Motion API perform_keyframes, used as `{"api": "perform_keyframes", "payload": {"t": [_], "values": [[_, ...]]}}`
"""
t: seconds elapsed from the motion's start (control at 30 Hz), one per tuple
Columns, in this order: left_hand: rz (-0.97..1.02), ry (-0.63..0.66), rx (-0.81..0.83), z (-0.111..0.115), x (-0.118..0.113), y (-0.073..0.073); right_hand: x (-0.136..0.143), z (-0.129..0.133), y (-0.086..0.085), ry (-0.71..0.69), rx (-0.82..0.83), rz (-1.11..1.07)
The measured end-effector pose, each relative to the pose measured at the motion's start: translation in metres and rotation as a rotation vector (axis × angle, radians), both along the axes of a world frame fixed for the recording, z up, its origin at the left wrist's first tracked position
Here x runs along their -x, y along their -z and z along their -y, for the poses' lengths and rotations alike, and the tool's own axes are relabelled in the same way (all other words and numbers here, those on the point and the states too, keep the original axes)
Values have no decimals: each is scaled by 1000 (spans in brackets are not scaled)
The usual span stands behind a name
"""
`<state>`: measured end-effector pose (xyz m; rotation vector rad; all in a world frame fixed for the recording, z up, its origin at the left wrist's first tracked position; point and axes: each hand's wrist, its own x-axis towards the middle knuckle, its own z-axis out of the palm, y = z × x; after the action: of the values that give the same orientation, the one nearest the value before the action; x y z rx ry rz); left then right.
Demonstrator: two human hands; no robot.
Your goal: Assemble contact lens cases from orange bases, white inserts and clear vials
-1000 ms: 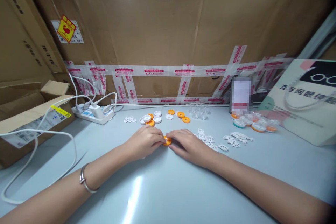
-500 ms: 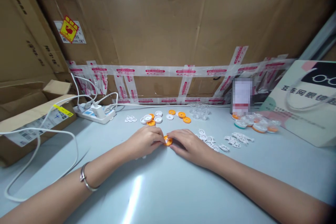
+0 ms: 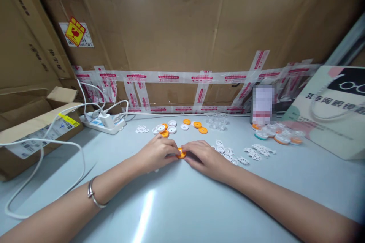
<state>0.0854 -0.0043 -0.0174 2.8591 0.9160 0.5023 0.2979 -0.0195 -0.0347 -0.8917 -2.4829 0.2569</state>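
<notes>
An orange round plastic cap (image 3: 181,155) with a small white piece in its middle rests on the grey table between my hands. My left hand (image 3: 157,153) pinches its left side, fingertips over the white piece. From the other side, my right hand (image 3: 204,158) holds the rim between thumb and fingers. Small white parts show partly under my left wrist. Beyond my hands lie white caps (image 3: 172,130) and orange caps (image 3: 202,130). White openwork pieces (image 3: 228,152) are spread beside my right hand.
Clear domes (image 3: 218,122) sit at the back. Capped round pieces (image 3: 282,136) are piled right, before a phone (image 3: 262,102) and a paper bag (image 3: 327,117). A power strip (image 3: 111,126), looping white cable and open carton (image 3: 61,133) stand left. A large cardboard box (image 3: 171,26) walls the back.
My left fingertips have shifted slightly over the orange cap. The cap has turned or tilted a little between my hands; the things around it stay in place.
</notes>
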Motion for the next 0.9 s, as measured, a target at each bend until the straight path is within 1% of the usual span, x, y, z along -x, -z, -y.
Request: {"api": "perform_keyframes", "payload": {"t": [0.17, 0.3, 0.4, 0.5, 0.53, 0.57, 0.7, 0.8, 0.9], "values": [[-8, -6, -3, -1, 0, 4, 0, 0, 1, -14, -5, 12], [41, 1, 64, -1, -1, 4, 0, 0, 1, -20, -10, 11], [152, 34, 152, -2, 1, -5, -1, 1, 1, -17, -25, 7], [237, -7, 208, -5, 13, -22, -1, 2, 0, -11, -41, 1], [219, -47, 230, -6, 20, -28, -2, 2, 0, -7, -44, 0], [156, -87, 276, -7, 28, -34, -2, 2, -1, -4, -46, -1], [-268, -259, 562, -11, 63, -52, -4, 2, -2, -5, -54, -3], [-392, -344, 623, -12, 76, -57, -5, 2, -2, -16, -60, -5], [-448, -356, 648, -10, 73, -55, -6, 2, -2, -13, -71, -12]]}}
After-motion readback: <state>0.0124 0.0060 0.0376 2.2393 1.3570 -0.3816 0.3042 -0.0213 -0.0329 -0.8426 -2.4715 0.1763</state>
